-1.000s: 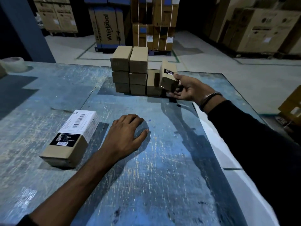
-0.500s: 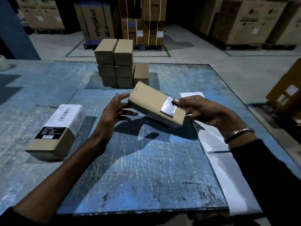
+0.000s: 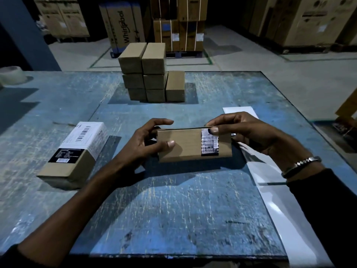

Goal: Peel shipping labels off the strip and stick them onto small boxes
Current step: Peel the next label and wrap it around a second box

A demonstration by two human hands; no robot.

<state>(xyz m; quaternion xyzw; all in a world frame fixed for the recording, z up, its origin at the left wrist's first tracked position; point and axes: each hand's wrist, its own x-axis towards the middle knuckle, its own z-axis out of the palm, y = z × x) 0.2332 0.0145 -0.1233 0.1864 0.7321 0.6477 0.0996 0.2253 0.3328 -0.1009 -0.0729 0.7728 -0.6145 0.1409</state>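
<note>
A small brown cardboard box (image 3: 185,145) with a small printed sticker near its right end is held level just above the blue table (image 3: 173,209). My left hand (image 3: 148,140) grips its left end, thumb on the front face. My right hand (image 3: 249,132) grips the right end, thumb on the sticker's top. A white label strip (image 3: 270,190) lies along the table's right side, partly under my right forearm. A box with a large white shipping label (image 3: 77,151) lies at the left. A stack of plain small boxes (image 3: 152,74) stands at the far middle.
A roll of clear tape (image 3: 11,75) sits at the far left of the table. Beyond the table are a concrete floor and large cartons (image 3: 123,24) on pallets. More cartons stand at the right edge (image 3: 347,107).
My right hand carried one box from the far stack toward me. My left hand left the table and took its other end. The box is now level and lower, facing me.
</note>
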